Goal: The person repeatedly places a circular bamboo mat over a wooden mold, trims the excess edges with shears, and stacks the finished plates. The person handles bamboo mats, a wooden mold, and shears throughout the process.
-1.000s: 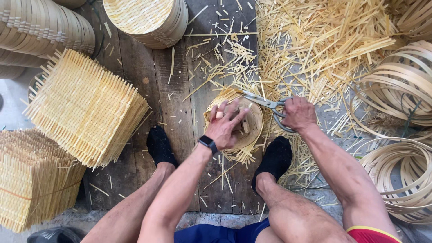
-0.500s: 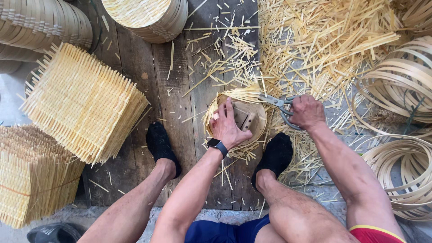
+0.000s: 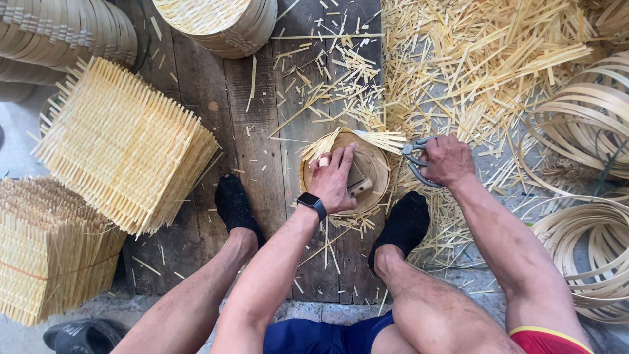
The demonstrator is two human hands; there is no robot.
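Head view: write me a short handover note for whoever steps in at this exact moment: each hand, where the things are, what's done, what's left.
Left hand: pressed flat on a small block in the round woven mat, pinning it to the plank floor.
Right hand: closed on the shears, blades at the mat's upper right edge.
Done: most of the rim looks trimmed round; offcuts litter the floor beyond.
Left: loose strip ends still stick out at the top and lower edges.
Nearby: square untrimmed mats stacked on the left, round finished ones at top, hoops on the right.
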